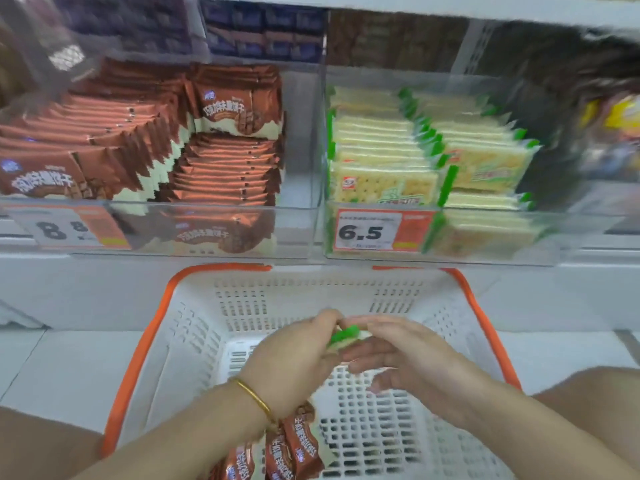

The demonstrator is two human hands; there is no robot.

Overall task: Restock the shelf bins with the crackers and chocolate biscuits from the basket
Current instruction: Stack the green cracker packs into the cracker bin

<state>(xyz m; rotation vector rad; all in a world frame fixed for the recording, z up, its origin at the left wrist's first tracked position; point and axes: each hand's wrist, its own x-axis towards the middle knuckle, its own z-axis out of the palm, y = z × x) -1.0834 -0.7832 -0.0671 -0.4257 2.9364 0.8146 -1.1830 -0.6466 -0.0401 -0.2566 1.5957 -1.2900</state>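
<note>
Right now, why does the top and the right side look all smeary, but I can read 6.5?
Head view: motion blur smears the dark boxes at the top and the yellow packets at far right; the 6.5 price tag is fairly sharp; the left hand and right hand blur at the fingers around the cracker packet.

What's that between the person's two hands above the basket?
A green-edged cracker pack, seen in the head view: the left hand pinches it, the right hand meets it, blurred, over the basket.
</note>
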